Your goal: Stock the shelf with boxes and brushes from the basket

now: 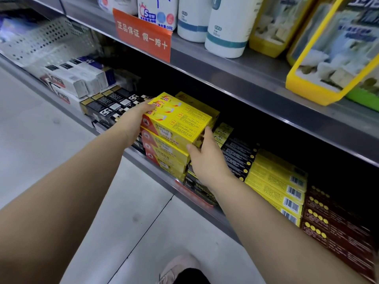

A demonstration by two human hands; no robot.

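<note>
1. At mid-frame, on the lower shelf (158, 171), a yellow box (178, 119) lies on top of a stack (164, 154) of like boxes.
2. The left grip (141, 113) holds the box's left end, fingers curled over its top edge.
3. The right grip (207, 158) clasps the right end, with the thumb on the near face and the fingers round the corner.
4. The box lies between both grips and touches each. Black boxes (114, 103) sit just to its left.
</note>
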